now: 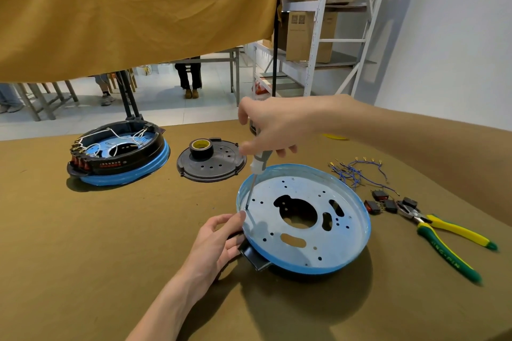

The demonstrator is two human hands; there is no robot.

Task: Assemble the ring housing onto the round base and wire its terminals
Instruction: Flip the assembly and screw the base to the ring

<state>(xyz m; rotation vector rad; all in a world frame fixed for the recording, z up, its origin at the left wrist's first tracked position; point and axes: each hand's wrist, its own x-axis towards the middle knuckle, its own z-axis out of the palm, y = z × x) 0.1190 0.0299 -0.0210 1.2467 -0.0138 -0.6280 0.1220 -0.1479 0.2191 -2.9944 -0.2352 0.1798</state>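
Round base [329, 232] matt pale metal, glossy blue rim; table [97, 230] matt olive cloth; pliers [454, 243] at 3 o'clock, glossy plastic grips.

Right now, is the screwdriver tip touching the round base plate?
Touching. The head view shows the screwdriver shaft's tip meeting the round base plate near its left rim, beside the left hand; the right hand grips the handle.

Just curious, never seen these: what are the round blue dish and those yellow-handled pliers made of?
The round base looks like thin stamped sheet metal: dull silvery face, punched holes, and a blue film on its rim. The pliers seem steel-jawed, with yellow-green plastic or rubber grips.
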